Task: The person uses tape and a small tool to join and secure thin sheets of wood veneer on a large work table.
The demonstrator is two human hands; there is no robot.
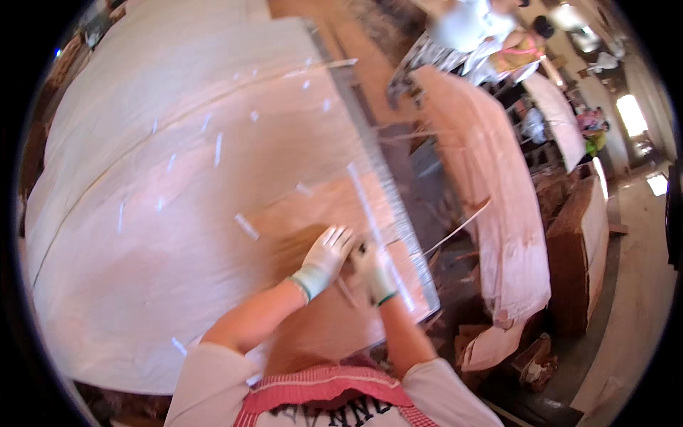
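A broad, pale sheet of wood veneer [199,263] lies in front of me, dotted with short white tape strips. My left hand [329,257], in a white glove with a green cuff, rests flat on a browner veneer piece [320,205], fingers stretched out. Close beside it, my right hand [371,272], gloved alike, has its fingers curled round something small and dark that I cannot make out. A long white strip [366,203] runs along the sheet's right side, past my right hand. Between my wrists a thin reddish sliver [346,292] lies on the veneer. The right fingertips are blurred.
To the right lies another stack of pinkish veneer [491,192], with a thin stick [459,226] leaning toward it. Beyond stands a thick brown wooden stack [575,256]. Scraps [537,363] lie on the floor. Other people [523,53] are at the upper right.
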